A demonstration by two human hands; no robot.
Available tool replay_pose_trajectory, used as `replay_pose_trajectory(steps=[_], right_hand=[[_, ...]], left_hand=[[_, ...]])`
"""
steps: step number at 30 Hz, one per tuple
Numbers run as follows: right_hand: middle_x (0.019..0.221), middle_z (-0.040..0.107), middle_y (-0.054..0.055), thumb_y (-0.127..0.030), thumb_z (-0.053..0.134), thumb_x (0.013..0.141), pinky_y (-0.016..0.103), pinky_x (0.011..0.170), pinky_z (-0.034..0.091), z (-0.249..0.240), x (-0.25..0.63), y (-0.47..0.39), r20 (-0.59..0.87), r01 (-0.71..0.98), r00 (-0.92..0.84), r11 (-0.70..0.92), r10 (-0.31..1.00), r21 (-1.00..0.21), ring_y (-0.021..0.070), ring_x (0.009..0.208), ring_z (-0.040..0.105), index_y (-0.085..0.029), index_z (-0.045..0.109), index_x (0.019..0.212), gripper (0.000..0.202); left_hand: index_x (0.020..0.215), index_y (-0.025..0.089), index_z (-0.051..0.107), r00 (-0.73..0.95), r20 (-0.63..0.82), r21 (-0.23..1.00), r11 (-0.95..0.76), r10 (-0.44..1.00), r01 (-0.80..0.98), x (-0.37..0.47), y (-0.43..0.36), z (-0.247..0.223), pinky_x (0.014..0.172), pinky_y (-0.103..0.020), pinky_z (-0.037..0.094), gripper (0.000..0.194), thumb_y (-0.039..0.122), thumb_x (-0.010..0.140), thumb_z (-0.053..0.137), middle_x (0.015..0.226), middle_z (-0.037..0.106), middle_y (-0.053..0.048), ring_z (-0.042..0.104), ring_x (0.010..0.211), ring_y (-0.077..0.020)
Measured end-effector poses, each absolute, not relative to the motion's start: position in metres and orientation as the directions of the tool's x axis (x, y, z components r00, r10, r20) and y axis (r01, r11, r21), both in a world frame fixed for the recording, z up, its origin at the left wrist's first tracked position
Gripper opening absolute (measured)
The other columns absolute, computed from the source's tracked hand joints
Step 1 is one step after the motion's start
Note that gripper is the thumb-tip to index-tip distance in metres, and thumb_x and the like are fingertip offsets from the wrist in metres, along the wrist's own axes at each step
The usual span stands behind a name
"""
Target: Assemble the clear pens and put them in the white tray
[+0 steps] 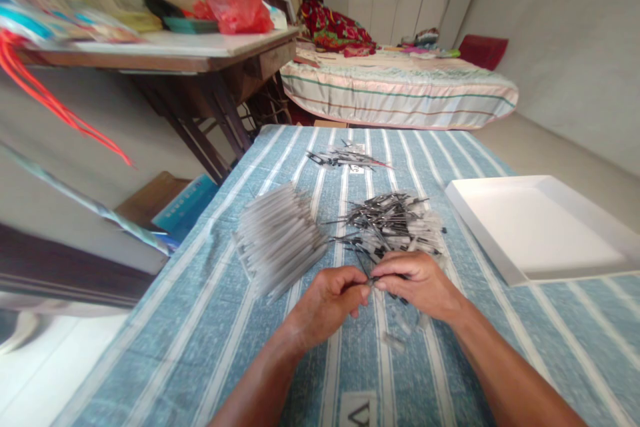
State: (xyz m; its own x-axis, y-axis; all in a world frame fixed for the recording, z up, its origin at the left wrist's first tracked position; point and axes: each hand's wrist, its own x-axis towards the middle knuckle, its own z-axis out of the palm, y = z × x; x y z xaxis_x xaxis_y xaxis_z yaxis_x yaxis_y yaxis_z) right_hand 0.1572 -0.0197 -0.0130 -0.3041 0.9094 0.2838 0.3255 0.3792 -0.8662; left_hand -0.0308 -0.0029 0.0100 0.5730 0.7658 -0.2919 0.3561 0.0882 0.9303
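My left hand (333,297) and my right hand (420,280) meet fingertip to fingertip above the cloth. Both pinch the same thin dark stick, which looks like a pen part; its exact kind is too blurred to tell. Just beyond the right hand lies a loose pile of slim black and clear pen-like pieces (395,220). To the left of it, a stack of long, translucent grey tubes (285,233) lies side by side. A few small clear pieces (394,341) rest under and in front of the right hand.
A striped blue cloth (210,320) covers the table. At the right stands a shallow white box lid (565,227). Farther back is a smaller heap of thin dark pieces (347,157). Beyond are a cluttered desk (200,61) at left and a bed (395,90).
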Motion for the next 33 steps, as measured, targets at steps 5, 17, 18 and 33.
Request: replay_pose_trajectory(steps=[5, 17, 18, 33], right_hand=[[0.063, 0.061, 0.001, -0.027, 0.062, 0.077, 0.020, 0.051, 0.042, -0.0157, 0.1576, -0.0197, 0.223, 0.335, -0.308, 0.324, 0.925, -0.885, 0.0090, 0.054, 0.054, -0.015, 0.069, 0.080, 0.014], [0.046, 0.048, -0.004, -0.035, 0.048, 0.085, 0.018, 0.045, 0.034, -0.0167, 0.1540, -0.0193, 0.094, 0.429, -0.366, 0.258, 0.926, -0.866, 0.0067, 0.045, 0.043, -0.015, 0.055, 0.052, 0.039], [0.045, 0.046, -0.004, -0.036, 0.046, 0.086, 0.018, 0.044, 0.033, -0.0174, 0.1538, -0.0193, 0.091, 0.444, -0.359, 0.256, 0.929, -0.859, 0.0064, 0.043, 0.042, -0.015, 0.052, 0.049, 0.043], [0.047, 0.045, -0.005, -0.034, 0.050, 0.084, 0.018, 0.044, 0.030, -0.0149, 0.1560, -0.0217, 0.101, 0.421, -0.327, 0.240, 0.940, -0.875, 0.0063, 0.044, 0.041, -0.016, 0.055, 0.061, 0.029]], left_hand=[[0.072, 0.015, 0.060, 0.571, -0.266, 0.929, 0.048, 0.776, 0.367, -0.0302, -0.0029, 0.0059, 0.053, -0.021, 0.036, 0.015, 0.025, 0.077, 0.050, 0.059, 0.053, 0.003, 0.048, 0.053, -0.0096], [0.069, 0.017, 0.059, 0.585, -0.161, 0.878, -0.156, 0.795, 0.453, -0.0291, -0.0034, 0.0059, 0.051, -0.020, 0.033, 0.013, 0.023, 0.075, 0.050, 0.058, 0.049, 0.004, 0.044, 0.055, -0.0098], [0.068, 0.017, 0.059, 0.584, -0.151, 0.874, -0.168, 0.797, 0.456, -0.0292, -0.0034, 0.0059, 0.051, -0.020, 0.033, 0.013, 0.023, 0.075, 0.050, 0.057, 0.049, 0.004, 0.043, 0.055, -0.0096], [0.069, 0.017, 0.058, 0.578, -0.156, 0.887, -0.144, 0.801, 0.439, -0.0305, -0.0025, 0.0058, 0.052, -0.021, 0.033, 0.014, 0.025, 0.076, 0.049, 0.055, 0.048, 0.005, 0.042, 0.054, -0.0101]])
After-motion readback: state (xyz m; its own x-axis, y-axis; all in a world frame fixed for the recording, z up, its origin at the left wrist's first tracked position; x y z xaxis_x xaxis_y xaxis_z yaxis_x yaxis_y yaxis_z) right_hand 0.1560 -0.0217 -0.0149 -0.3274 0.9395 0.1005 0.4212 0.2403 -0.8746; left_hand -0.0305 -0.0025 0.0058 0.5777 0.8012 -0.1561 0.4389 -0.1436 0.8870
